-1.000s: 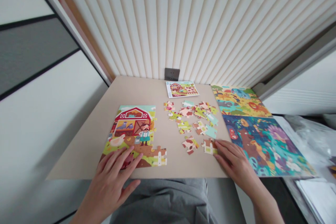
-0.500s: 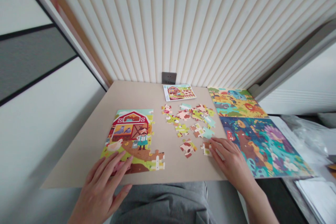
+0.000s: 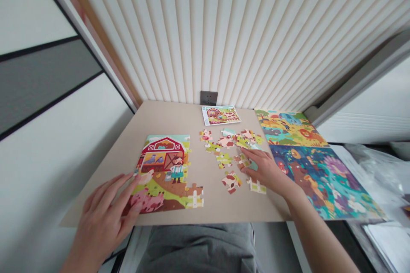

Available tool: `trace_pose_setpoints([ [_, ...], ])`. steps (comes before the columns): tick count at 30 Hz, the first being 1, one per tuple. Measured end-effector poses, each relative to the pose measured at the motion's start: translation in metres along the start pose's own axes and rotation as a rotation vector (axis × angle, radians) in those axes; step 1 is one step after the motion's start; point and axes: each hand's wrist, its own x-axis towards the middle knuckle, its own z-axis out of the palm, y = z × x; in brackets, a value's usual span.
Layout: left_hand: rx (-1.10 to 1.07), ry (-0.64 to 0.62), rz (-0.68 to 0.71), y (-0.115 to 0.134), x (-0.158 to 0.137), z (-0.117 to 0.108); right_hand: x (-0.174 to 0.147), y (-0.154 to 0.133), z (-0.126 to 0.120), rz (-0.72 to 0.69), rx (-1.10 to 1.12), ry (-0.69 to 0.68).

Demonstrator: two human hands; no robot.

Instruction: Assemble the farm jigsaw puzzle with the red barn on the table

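A partly joined jigsaw puzzle (image 3: 160,179) of a red barn, a farmer and pink pigs lies flat on the table. My left hand (image 3: 105,209) rests at its lower left edge, fingers stretched and loosely spread, holding nothing. To the right are several loose puzzle pieces. My right hand (image 3: 267,172) is over them, its thumb and forefinger apart beside a brown-and-white puzzle piece (image 3: 242,161) that still lies on the table. Below that hand is a fence puzzle piece (image 3: 256,186), and to its left a cow-patterned puzzle piece (image 3: 231,182).
A picture card (image 3: 221,115) of the farm scene lies at the back, near a wall socket (image 3: 209,98). On the right are a yellow animal puzzle (image 3: 290,128) and a dark blue animal puzzle (image 3: 323,179). The table's (image 3: 128,136) front edge is close to my lap.
My right hand has moved up and left from the fence piece to the brown-and-white piece. My left hand has slid left, uncovering the pigs. The fence piece now lies fully in view.
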Motion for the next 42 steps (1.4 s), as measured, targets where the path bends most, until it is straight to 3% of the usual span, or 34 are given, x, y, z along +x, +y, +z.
trace_pose_setpoints([
  [6, -0.085, -0.004, 0.025, 0.023, 0.007, 0.003, -0.001, -0.010, -0.009, 0.148, 0.206, 0.110],
  [12, -0.157, 0.049, 0.059, 0.055, 0.019, 0.010, -0.009, -0.038, -0.017, 0.507, 0.791, 0.289],
  [17, -0.191, 0.044, 0.065, 0.083, 0.027, 0.016, -0.018, -0.081, -0.005, 0.486, 0.951, 0.261],
  [22, -0.214, 0.011, 0.104, 0.100, 0.032, 0.013, -0.029, -0.121, 0.031, 0.485, 0.997, 0.240],
  [29, -0.308, -0.084, 0.273, 0.126, 0.035, 0.012, -0.033, -0.156, 0.069, 0.380, 0.705, 0.347],
  [36, -0.296, -0.118, 0.285, 0.129, 0.030, 0.023, -0.042, -0.165, 0.073, 0.250, 0.276, 0.318],
  [42, -0.295, -0.151, 0.282, 0.131, 0.033, 0.019, -0.042, -0.172, 0.071, 0.224, 0.139, 0.269],
])
